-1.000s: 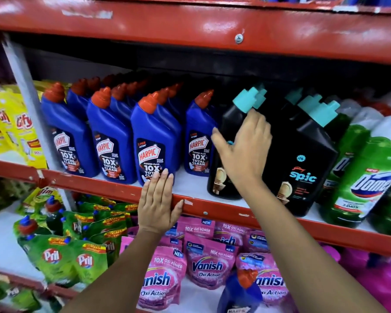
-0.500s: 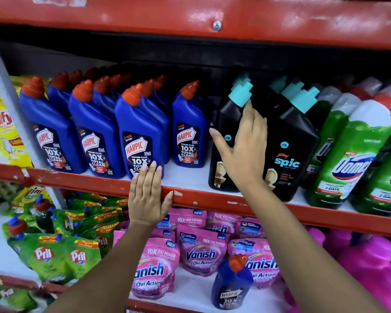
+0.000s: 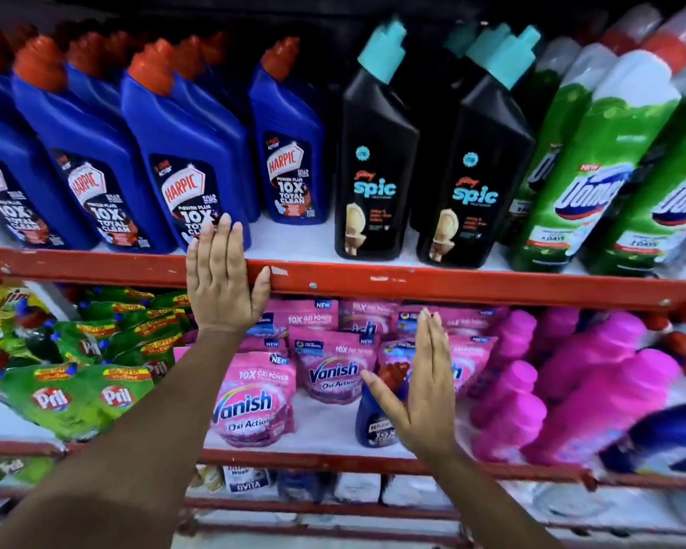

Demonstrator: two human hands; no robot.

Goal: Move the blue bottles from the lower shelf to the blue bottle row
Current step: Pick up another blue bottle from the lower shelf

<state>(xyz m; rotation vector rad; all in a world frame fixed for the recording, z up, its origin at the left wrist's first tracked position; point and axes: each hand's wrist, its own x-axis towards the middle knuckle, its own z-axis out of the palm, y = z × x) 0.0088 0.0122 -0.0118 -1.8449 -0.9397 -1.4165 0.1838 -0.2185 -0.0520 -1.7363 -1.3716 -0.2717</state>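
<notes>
The open right hand [image 3: 422, 390] reaches the small blue plastic bottle with red cap [image 3: 377, 414], holding nothing; the flat left hand [image 3: 222, 283] rests on the red metal shelf edge [image 3: 452, 285]

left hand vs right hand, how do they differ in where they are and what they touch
The left hand lies palm-down and flat on the red edge of the upper shelf; the right hand is lower, turned edge-on with thumb spread. The left hand sits below the blue bottle row; the right hand is by the lone blue bottle on the lower shelf, contact unclear. Both are open, holding nothing.
</notes>
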